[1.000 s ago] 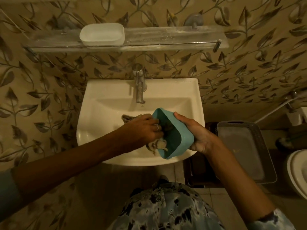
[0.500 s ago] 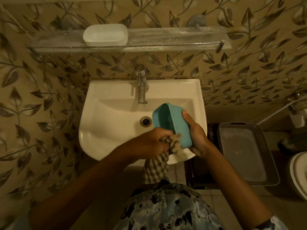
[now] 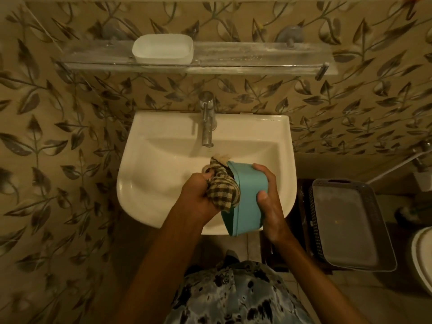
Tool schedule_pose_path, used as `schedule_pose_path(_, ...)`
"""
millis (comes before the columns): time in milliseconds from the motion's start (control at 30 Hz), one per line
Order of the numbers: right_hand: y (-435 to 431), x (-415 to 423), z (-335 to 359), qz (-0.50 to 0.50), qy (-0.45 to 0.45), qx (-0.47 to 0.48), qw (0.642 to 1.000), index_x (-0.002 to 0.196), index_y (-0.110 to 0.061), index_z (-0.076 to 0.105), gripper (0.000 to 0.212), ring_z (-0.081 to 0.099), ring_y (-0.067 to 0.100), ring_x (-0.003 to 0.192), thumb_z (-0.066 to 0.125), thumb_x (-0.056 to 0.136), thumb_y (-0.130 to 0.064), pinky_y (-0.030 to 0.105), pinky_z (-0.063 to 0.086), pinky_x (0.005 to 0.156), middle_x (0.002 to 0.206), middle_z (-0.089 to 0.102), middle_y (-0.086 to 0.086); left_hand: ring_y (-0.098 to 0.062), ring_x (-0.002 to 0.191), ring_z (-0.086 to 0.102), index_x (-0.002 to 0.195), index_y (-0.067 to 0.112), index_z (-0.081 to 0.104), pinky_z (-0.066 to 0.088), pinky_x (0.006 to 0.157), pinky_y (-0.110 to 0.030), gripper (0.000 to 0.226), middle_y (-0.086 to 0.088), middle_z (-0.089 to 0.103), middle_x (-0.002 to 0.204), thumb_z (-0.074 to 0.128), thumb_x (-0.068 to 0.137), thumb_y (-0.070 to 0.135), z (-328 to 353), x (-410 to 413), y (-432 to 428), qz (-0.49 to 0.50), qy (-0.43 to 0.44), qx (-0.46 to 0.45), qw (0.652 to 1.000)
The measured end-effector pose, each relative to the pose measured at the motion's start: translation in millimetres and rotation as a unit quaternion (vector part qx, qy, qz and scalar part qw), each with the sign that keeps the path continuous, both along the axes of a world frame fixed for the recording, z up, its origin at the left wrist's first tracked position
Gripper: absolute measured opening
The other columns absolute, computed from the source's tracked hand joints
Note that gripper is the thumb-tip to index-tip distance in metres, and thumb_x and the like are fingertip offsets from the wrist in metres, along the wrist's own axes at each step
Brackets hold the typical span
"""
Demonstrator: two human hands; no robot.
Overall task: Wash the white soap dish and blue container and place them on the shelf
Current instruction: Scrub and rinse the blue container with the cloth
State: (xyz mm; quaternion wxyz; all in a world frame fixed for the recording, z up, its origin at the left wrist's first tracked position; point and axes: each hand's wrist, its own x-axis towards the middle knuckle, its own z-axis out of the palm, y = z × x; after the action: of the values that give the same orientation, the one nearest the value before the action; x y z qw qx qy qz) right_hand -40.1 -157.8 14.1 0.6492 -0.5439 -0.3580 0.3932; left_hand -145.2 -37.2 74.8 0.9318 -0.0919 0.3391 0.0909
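The blue container (image 3: 247, 197) is tipped on its side over the front right of the white sink (image 3: 149, 183), its mouth facing left. My right hand (image 3: 268, 202) grips its outer wall from the right. My left hand (image 3: 198, 195) holds a checked cloth (image 3: 222, 185) bunched against the container's open mouth and rim. The white soap dish (image 3: 163, 48) stands upright on the glass shelf (image 3: 245, 59) above the tap.
A metal tap (image 3: 207, 118) rises at the back of the sink. A grey plastic basket (image 3: 348, 220) sits to the right on a dark stand, with a toilet's edge (image 3: 420, 260) beyond it. Leaf-patterned wall tiles surround the sink.
My left hand has brought the cloth up from below the sink's front edge and pressed it into the container's mouth. The container has tilted and dropped lower in my right hand.
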Motion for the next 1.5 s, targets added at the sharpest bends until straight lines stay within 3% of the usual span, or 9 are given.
schedule_pose_path(167,-9,-2,0,0.005,-0.009,0.011,1.000,0.133,-0.031,0.039,0.057,0.049,0.032,0.121,0.049,0.086,-0.062,0.043,0.047,0.097,0.138,0.040,0.013,-0.008,0.050,0.050,0.078,0.009,0.052,0.042,0.056,-0.014,0.027,-0.003,0.051,0.060,0.043,0.096,0.027,10,-1,-11,-0.011,0.077,0.149,0.986)
schedule_pose_path(400,7,13,15,0.009,0.054,0.022,0.998,0.131,-0.023,0.043,0.056,0.055,0.029,0.113,0.051,0.087,-0.058,0.042,0.048,0.094,0.126,0.054,0.008,-0.025,0.102,0.066,0.114,0.014,0.057,0.055,0.085,-0.033,0.022,-0.011,0.067,0.113,0.044,0.097,0.013,30,-5,-38,-0.200,0.132,0.503,0.831)
schedule_pose_path(600,9,5,4,0.017,0.048,0.024,0.998,0.133,-0.024,0.040,0.059,0.054,0.032,0.114,0.049,0.087,-0.060,0.040,0.048,0.094,0.130,0.048,0.017,-0.012,0.060,0.066,0.104,0.012,0.062,0.051,0.077,-0.013,0.032,0.011,0.058,0.080,0.032,0.101,0.020,36,4,-15,-0.116,0.106,0.245,0.957)
schedule_pose_path(733,10,7,3,0.021,0.042,0.022,0.999,0.132,-0.027,0.041,0.057,0.053,0.034,0.113,0.049,0.086,-0.060,0.041,0.048,0.092,0.131,0.045,0.019,-0.009,0.031,0.055,0.100,0.005,0.054,0.039,0.054,-0.002,0.028,-0.003,0.057,0.045,0.031,0.102,0.021,42,6,-16,-0.093,0.112,0.272,0.951)
schedule_pose_path(867,17,17,8,0.014,0.061,0.020,0.998,0.130,-0.023,0.042,0.057,0.056,0.029,0.109,0.051,0.087,-0.059,0.039,0.049,0.091,0.125,0.052,0.014,-0.017,0.088,0.066,0.096,0.020,0.060,0.054,0.078,-0.027,0.021,-0.004,0.068,0.095,0.040,0.099,0.014,23,9,-31,-0.159,0.152,0.521,0.825)
schedule_pose_path(1000,18,27,5,0.024,0.086,0.002,0.996,0.128,-0.023,0.042,0.058,0.061,0.018,0.104,0.052,0.085,-0.060,0.032,0.052,0.087,0.117,0.062,-0.001,0.011,0.084,0.060,0.093,0.027,0.058,0.047,0.079,-0.008,0.024,0.011,0.063,0.095,0.047,0.096,0.006,23,-3,-23,-0.279,0.118,0.686,0.661)
schedule_pose_path(1133,29,38,-1,-0.013,0.087,-0.033,0.996,0.126,-0.027,0.045,0.065,0.061,0.015,0.097,0.054,0.077,-0.069,0.033,0.054,0.080,0.111,0.063,-0.004,0.003,0.091,0.058,0.113,0.011,0.060,0.047,0.081,-0.009,0.022,0.009,0.061,0.103,0.057,0.091,0.010,8,-21,-7,-0.412,0.110,0.722,0.545)
schedule_pose_path(1367,39,58,-11,-0.121,0.214,-0.047,0.968,0.128,-0.025,0.051,0.079,0.066,0.020,0.100,0.066,0.065,-0.071,0.037,0.057,0.075,0.111,0.069,0.001,-0.013,0.101,0.066,0.100,0.016,0.067,0.050,0.079,-0.015,0.018,0.001,0.070,0.103,0.059,0.088,0.005,-19,-45,91,-0.342,0.240,0.683,0.600)
schedule_pose_path(1500,39,60,-11,-0.147,0.221,-0.064,0.962,0.136,-0.017,0.041,0.095,0.061,0.027,0.106,0.067,0.063,-0.073,0.045,0.055,0.081,0.120,0.059,0.015,-0.033,0.110,0.059,0.113,0.005,0.063,0.046,0.087,-0.032,0.026,-0.016,0.064,0.115,0.060,0.088,0.010,-48,-26,155,-0.205,0.486,0.656,0.540)
